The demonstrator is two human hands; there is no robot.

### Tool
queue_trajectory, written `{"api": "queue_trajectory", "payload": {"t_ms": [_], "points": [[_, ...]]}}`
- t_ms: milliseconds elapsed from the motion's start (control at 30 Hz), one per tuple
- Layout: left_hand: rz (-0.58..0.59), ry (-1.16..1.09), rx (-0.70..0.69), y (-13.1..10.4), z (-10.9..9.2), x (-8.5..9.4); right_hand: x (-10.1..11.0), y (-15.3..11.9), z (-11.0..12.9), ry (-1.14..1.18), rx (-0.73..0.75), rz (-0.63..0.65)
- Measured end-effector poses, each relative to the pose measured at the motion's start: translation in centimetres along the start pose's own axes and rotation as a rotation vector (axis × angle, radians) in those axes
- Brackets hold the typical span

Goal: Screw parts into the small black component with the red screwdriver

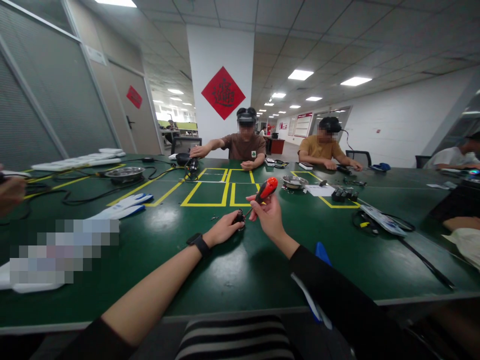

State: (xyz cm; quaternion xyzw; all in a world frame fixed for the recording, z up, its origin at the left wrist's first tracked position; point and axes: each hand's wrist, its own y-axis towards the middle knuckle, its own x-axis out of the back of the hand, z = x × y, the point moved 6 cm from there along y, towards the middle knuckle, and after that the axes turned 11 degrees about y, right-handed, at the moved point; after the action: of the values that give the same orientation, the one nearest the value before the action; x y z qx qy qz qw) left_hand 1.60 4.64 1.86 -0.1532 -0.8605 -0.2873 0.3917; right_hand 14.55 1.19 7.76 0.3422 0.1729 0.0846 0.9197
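Note:
My right hand (267, 212) grips a screwdriver (267, 190) with a red and black handle, tilted so that its shaft points down and left. The tip meets a small dark cylindrical part (240, 218) standing on the green table (180, 270). Around that part the fingers of my left hand (224, 227) are closed, steadying it against the tabletop. A dark watch (198, 244) is on my left wrist. Several tiny screw-like bits (214, 218) lie just left of my left hand. My fingers cover some of the dark part.
Yellow tape (204, 204) marks boxes ahead. White-and-blue gloves (123, 206) lie left. Metal bowls (125, 174) (294, 182) stand on both sides. Black blocks (343, 195) and a power strip (382, 220) with cable are at right. Co-workers (244, 142) (326, 147) sit across the table.

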Motion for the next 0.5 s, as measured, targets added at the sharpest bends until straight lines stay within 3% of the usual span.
{"api": "queue_trajectory", "payload": {"t_ms": [200,500], "points": [[-0.023,0.026,-0.008,-0.09,0.38,-0.07,0.18,0.39,-0.12,0.057,-0.025,-0.049],[-0.009,0.059,0.001,0.02,0.73,-0.32,0.13,0.28,0.0,0.111,-0.053,-0.003]]}}
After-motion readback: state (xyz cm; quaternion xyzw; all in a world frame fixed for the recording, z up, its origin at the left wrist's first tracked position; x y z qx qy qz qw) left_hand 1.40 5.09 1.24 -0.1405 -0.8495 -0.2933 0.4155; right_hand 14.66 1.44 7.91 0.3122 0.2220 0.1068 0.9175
